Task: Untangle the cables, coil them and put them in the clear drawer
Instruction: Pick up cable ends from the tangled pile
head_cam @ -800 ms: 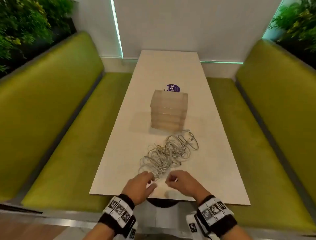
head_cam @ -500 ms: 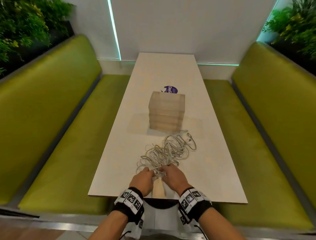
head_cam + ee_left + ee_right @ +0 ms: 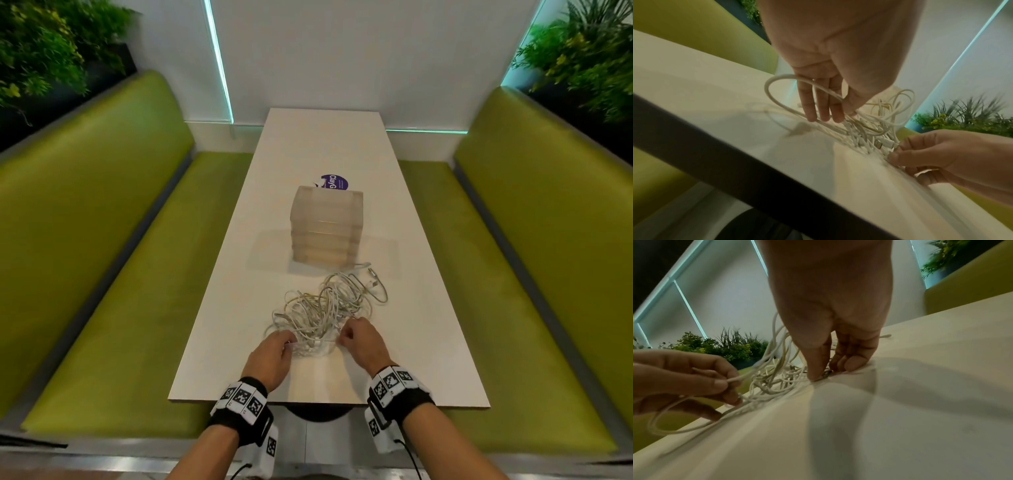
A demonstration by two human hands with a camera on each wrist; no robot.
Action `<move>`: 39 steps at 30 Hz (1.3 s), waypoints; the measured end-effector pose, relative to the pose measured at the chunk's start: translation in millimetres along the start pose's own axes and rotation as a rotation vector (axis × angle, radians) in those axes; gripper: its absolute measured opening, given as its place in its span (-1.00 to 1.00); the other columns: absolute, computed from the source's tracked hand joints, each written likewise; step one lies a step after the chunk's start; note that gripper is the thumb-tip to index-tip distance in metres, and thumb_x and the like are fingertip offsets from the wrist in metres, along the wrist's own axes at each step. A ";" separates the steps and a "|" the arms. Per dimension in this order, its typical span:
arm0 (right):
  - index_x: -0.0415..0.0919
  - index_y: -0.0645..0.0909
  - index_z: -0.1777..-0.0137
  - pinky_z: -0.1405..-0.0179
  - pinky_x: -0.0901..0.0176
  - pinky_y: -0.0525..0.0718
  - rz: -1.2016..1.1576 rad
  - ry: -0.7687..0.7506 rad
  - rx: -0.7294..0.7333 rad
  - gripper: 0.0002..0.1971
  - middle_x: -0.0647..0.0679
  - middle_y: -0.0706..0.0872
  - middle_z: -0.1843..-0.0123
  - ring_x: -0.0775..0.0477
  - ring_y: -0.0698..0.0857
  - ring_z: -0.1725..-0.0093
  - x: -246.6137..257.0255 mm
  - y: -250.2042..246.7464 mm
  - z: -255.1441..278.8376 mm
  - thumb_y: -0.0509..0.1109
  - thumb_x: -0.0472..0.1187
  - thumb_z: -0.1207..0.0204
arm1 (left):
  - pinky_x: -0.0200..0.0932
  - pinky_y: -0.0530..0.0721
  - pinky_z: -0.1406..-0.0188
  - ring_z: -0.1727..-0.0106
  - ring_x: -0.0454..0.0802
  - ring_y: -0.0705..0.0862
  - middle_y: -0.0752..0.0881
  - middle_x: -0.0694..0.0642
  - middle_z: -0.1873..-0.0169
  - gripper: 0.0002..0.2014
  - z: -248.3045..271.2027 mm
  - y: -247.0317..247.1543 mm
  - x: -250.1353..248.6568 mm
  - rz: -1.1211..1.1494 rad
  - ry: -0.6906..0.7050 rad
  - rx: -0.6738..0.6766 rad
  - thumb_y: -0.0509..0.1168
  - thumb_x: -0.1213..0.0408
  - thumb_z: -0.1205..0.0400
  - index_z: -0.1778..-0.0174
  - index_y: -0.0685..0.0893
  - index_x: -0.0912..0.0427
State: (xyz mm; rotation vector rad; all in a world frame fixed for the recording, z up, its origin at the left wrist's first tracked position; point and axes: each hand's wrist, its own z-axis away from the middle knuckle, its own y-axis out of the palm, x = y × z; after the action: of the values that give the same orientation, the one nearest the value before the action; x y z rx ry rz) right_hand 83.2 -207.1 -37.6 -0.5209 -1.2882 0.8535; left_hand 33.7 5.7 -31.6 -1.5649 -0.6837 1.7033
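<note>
A tangle of white cables [image 3: 325, 303] lies on the white table [image 3: 239, 308], just in front of a stack of clear drawers [image 3: 327, 228] that are all closed. My left hand [image 3: 289, 344] is at the tangle's near left edge; in the left wrist view its thumb and fingers [image 3: 823, 105] pinch a looped cable [image 3: 777, 79]. My right hand [image 3: 342, 337] is at the near right edge, and its thumb and fingers [image 3: 818, 368] pinch a cable end against the tabletop. A loose plug [image 3: 373, 275] lies at the far right of the tangle.
A purple round sticker [image 3: 334, 181] lies behind the drawers. Green benches [image 3: 120, 274] run along both sides of the table, with plants [image 3: 582, 61] behind them. The table's near edge [image 3: 325, 404] is just behind my wrists.
My hands reached into the near edge of the tangle, met there, and have now drawn apart sideways, each holding a strand. The view has shifted closer.
</note>
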 end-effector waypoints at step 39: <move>-0.24 0.63 0.24 0.31 0.26 0.53 -0.291 -0.290 0.110 -0.76 0.07 0.71 0.33 0.17 0.61 0.35 55.0 -21.7 -4.5 0.25 -0.26 -0.65 | -0.14 0.60 0.38 0.52 -0.09 0.41 0.42 -0.03 0.54 -0.77 6.7 -92.4 -71.5 1.165 0.044 -0.389 0.08 0.29 -0.75 0.14 0.57 0.25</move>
State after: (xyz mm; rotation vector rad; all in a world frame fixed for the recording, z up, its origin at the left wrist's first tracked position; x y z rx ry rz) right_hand 95.7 -176.2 11.4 -0.1181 -1.5273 0.7667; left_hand 41.6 5.5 85.2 -2.5487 0.0066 2.3868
